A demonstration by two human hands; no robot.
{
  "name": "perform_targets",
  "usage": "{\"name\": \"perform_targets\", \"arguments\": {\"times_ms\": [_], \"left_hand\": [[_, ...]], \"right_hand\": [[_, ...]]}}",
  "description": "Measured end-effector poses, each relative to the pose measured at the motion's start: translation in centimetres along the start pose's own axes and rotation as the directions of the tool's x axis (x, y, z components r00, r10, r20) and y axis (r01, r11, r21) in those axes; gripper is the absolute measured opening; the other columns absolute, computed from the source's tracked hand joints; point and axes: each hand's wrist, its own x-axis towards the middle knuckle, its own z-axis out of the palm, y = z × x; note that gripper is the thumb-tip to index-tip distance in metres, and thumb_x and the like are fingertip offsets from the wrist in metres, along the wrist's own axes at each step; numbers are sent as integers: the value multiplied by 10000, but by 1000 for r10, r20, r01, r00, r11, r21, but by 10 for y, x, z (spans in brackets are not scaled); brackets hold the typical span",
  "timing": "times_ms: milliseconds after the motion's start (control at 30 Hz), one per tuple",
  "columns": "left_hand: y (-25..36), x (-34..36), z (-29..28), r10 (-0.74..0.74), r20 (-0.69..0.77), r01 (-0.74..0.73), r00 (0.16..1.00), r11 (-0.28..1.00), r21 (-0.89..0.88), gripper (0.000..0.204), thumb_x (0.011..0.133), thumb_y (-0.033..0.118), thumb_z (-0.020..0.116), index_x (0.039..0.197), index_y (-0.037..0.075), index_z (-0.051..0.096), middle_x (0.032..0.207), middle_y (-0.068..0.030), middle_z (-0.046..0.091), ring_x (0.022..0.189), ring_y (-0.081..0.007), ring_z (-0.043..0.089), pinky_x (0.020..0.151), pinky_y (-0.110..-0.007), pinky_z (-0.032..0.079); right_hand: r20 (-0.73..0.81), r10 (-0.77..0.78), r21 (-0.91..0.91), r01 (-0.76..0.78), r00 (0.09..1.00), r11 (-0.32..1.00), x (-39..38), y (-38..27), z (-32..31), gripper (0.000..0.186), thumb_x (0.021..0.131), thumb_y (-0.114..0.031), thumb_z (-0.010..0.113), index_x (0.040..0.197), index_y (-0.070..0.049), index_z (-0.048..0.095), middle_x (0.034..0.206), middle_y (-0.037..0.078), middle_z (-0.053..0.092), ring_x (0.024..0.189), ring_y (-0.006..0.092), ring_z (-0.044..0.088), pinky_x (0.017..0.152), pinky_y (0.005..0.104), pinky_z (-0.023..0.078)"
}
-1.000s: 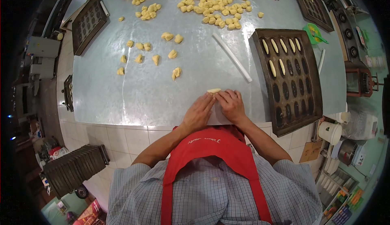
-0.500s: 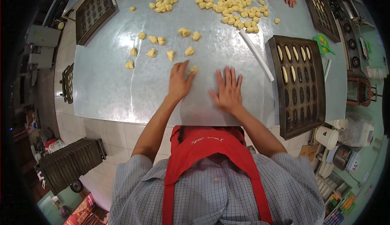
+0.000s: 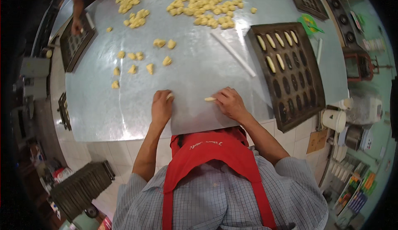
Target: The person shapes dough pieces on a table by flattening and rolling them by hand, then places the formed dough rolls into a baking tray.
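My left hand (image 3: 161,105) is closed around a pale dough piece (image 3: 169,95), partly hidden by its fingers, low on the metal table (image 3: 103,116). To its right, my right hand (image 3: 228,103) grips a short rolled dough stick (image 3: 209,99) with curled fingers, near the table's front edge. Several loose yellow dough pieces (image 3: 150,68) lie ahead of my left hand. Beside my right hand is a dark baking pan (image 3: 270,97) with oval hollows, several in the far rows holding pale sticks (image 3: 280,62). A white rod (image 3: 232,53) lies left of that pan.
Dough piles (image 3: 201,6) spread along the far side. A co-worker's hand (image 3: 76,26) is over a left pan (image 3: 74,51); another pan (image 3: 306,2) sits far right. A green bowl (image 3: 306,22) and second rod (image 3: 319,51) lie beside my pan. Stacked pans (image 3: 74,188) stand lower left.
My hands, together a second ago, are apart. The left has drawn back with a dough piece; the right, spread half a second ago, has closed on a stick. The co-worker has leaned in.
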Motion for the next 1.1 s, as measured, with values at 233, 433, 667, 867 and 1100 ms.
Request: {"name": "perform_targets", "arguments": {"times_ms": [233, 433, 667, 867, 1100], "left_hand": [[8, -27, 1, -481, 177, 512, 858, 784, -352, 322, 989, 95, 814, 1277, 9, 700, 1067, -90, 752, 978, -185, 735, 850, -338, 595], [74, 2, 39, -463, 352, 570, 814, 517, -638, 329, 1058, 88, 713, 1364, -18, 658, 1095, -81, 726, 953, -163, 704, 893, -321, 580], [106, 37, 63, -482, 272, 552, 833, 693, -464, 358, 1001, 100, 763, 1335, -5, 691, 1191, -130, 755, 1055, -215, 729, 926, -357, 591], [90, 13, 84, 104, 62, -112, 993, 981, 161, 451, 993, 176, 750, 1417, 39, 685, 1462, -229, 666, 1379, -401, 607, 1126, -548, 497], [101, 27, 40, 127, 156, -156, 979, 970, 184, 707, 1058, 296, 642, 1706, 88, 453, 1812, -325, 208, 1675, -525, 209, 1363, -609, 176]], "right_hand": [[-662, 484, 143, -538, 572, 831, -6, 129, -147, 285, 1051, -229, 730, 1224, -14, 798, 1103, 225, 774, 1022, 421, 746, 918, 493, 579], [-673, 500, -122, -748, 546, 653, -32, 256, -190, 312, 1017, -268, 759, 1229, -46, 812, 1134, 221, 778, 1063, 438, 743, 939, 536, 581], [-631, 202, -231, -429, 749, 873, 48, 106, -122, 283, 865, -99, 759, 1143, -48, 760, 1102, 169, 746, 1130, 395, 669, 950, 567, 523], [-236, 183, -116, -214, 954, 970, 86, 6, -1, 359, 925, -155, 789, 1267, -64, 723, 1204, 159, 733, 1100, 393, 672, 974, 529, 519], [-276, -112, -171, 66, 954, 983, 25, 7, 1, 343, 938, -154, 760, 1263, -48, 732, 1200, 132, 718, 1122, 373, 660, 968, 516, 521]]}}
